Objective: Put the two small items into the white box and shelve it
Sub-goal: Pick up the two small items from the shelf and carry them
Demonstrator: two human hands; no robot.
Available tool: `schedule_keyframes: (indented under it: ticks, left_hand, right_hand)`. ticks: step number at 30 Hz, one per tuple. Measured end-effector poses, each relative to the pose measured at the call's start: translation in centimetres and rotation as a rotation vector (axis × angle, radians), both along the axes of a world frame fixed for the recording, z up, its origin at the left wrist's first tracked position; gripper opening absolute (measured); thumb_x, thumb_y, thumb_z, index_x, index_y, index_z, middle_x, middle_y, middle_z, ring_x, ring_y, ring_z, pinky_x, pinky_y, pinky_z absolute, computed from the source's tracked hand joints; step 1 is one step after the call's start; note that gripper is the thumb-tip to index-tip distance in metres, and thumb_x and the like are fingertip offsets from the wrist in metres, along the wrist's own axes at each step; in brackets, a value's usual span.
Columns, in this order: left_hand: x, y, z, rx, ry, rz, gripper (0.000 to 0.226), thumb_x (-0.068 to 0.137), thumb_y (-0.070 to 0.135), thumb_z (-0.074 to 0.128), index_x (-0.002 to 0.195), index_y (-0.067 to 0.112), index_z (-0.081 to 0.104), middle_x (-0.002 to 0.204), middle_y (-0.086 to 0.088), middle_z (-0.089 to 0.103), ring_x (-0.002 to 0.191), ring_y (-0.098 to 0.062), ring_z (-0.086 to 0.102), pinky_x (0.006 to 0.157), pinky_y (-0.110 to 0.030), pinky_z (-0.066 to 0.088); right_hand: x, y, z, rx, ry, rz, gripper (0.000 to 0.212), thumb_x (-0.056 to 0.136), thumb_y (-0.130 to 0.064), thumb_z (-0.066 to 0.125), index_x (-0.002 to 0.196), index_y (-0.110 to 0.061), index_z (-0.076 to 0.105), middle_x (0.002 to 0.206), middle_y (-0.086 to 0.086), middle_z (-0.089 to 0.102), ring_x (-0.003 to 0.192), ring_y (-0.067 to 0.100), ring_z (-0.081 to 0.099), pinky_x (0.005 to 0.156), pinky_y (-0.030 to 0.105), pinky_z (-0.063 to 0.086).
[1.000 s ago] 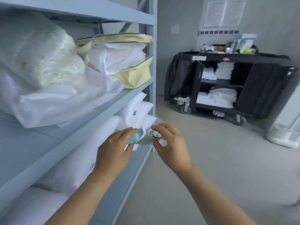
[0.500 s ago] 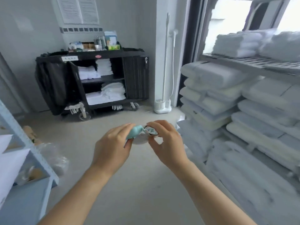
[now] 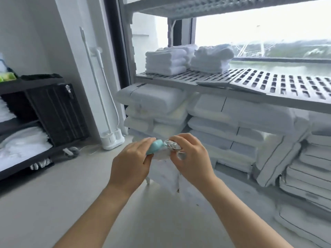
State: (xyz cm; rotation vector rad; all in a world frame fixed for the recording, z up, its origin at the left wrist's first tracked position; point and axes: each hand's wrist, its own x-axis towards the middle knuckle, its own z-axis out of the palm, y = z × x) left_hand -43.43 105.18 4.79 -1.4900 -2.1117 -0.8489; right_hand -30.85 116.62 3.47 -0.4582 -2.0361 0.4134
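Observation:
In front of my chest, my left hand (image 3: 130,165) grips a small teal rounded item (image 3: 154,146) between thumb and fingers. My right hand (image 3: 189,156) pinches a small clear, shiny wrapped item (image 3: 172,145) right beside it. The two items nearly touch. A pale, blurred white thing (image 3: 162,155) shows between and below my hands; I cannot tell what it is. No clear white box is in view.
A grey slatted shelf unit (image 3: 250,83) stands ahead right, with folded white towels (image 3: 165,62) on top and stacked bedding packs (image 3: 215,120) beneath. A black housekeeping cart (image 3: 44,108) is at the left. A white upright appliance (image 3: 111,138) leans on the wall. Bare floor lies below.
My view has swung right, from the blue linen shelf past the cart to the slatted shelf by the window. Both hands keep the same grip on the two items.

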Motion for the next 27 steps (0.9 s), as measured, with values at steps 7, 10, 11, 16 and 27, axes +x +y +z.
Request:
schedule_keyframes:
  ticks: [7, 10, 11, 16, 27]
  left_hand:
    - [0.7, 12.4, 1.2, -0.018, 0.024, -0.293, 0.038, 0.077, 0.013, 0.070, 0.114, 0.020, 0.062, 0.108, 0.005, 0.069, 0.094, -0.022, 0.065, 0.066, -0.033, 0.054]
    - [2.8, 16.5, 1.8, -0.002, 0.039, -0.373, 0.039, 0.076, 0.015, 0.072, 0.113, 0.020, 0.062, 0.107, 0.004, 0.069, 0.092, -0.022, 0.066, 0.065, -0.033, 0.054]
    - [3.7, 17.7, 2.0, 0.008, 0.043, -0.390, 0.039, 0.076, 0.015, 0.072, 0.113, 0.020, 0.062, 0.107, 0.004, 0.070, 0.091, -0.022, 0.066, 0.064, -0.032, 0.054]
    - [8.0, 22.9, 3.6, 0.092, 0.060, -0.419, 0.040, 0.073, 0.015, 0.075, 0.111, 0.018, 0.064, 0.101, 0.001, 0.071, 0.086, -0.023, 0.068, 0.062, -0.029, 0.053]
    - [17.0, 33.0, 8.7, 0.264, 0.143, -0.390, 0.043, 0.075, 0.015, 0.072, 0.115, 0.018, 0.060, 0.106, -0.002, 0.070, 0.090, -0.028, 0.066, 0.065, -0.038, 0.055]
  right_hand:
    - [3.2, 8.8, 0.9, -0.057, 0.052, -0.238, 0.034, 0.071, 0.001, 0.069, 0.101, -0.014, 0.068, 0.099, 0.000, 0.064, 0.087, 0.022, 0.059, 0.071, 0.039, 0.053]
    - [5.6, 11.8, 1.4, -0.038, 0.061, -0.319, 0.031, 0.072, -0.001, 0.069, 0.100, -0.014, 0.069, 0.097, 0.000, 0.065, 0.085, 0.024, 0.059, 0.069, 0.040, 0.053]
    - [6.5, 12.8, 1.7, -0.028, 0.068, -0.339, 0.030, 0.072, -0.001, 0.069, 0.099, -0.014, 0.069, 0.097, 0.001, 0.065, 0.084, 0.025, 0.060, 0.069, 0.040, 0.053]
    - [11.0, 17.7, 3.5, 0.024, 0.098, -0.359, 0.029, 0.074, -0.002, 0.069, 0.100, -0.013, 0.069, 0.098, 0.002, 0.065, 0.086, 0.024, 0.060, 0.070, 0.040, 0.054]
    - [20.1, 28.3, 9.5, 0.143, 0.219, -0.308, 0.031, 0.075, -0.003, 0.069, 0.104, -0.014, 0.068, 0.101, 0.003, 0.066, 0.088, 0.022, 0.063, 0.067, 0.042, 0.056]
